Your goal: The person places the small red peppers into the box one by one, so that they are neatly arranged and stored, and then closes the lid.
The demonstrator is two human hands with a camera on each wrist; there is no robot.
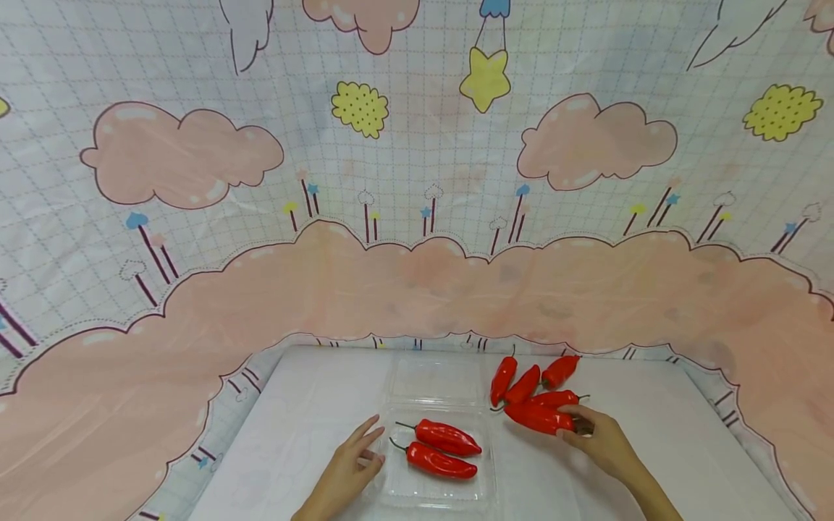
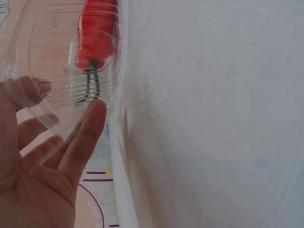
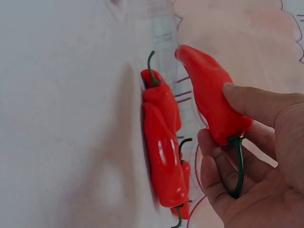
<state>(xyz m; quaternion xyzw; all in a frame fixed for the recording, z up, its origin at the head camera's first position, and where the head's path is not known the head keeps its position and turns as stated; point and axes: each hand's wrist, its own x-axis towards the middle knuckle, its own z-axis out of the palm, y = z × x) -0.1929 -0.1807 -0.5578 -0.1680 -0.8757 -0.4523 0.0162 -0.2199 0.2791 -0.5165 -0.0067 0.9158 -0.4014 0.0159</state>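
A clear plastic clamshell box (image 1: 433, 492) lies with its lid (image 1: 438, 378) folded back, and two red chili peppers (image 1: 446, 437) (image 1: 441, 462) rest in its base, stems to the left. My left hand (image 1: 350, 469) is at the box's left side, fingers loosely extended; in the left wrist view the fingertips (image 2: 95, 114) are right at the ribbed clear wall. To the right of the box my right hand (image 1: 602, 443) pinches another red chili pepper (image 3: 211, 97) between thumb and fingers near its stem end. Its green stem points toward the palm in the right wrist view.
Several more red chili peppers (image 1: 503, 380) lie in a loose group at the back right, close beyond the held one. Everything stands on a white-covered table (image 1: 313, 383). A cloth with printed clouds (image 1: 417, 289) hangs behind the table's back edge.
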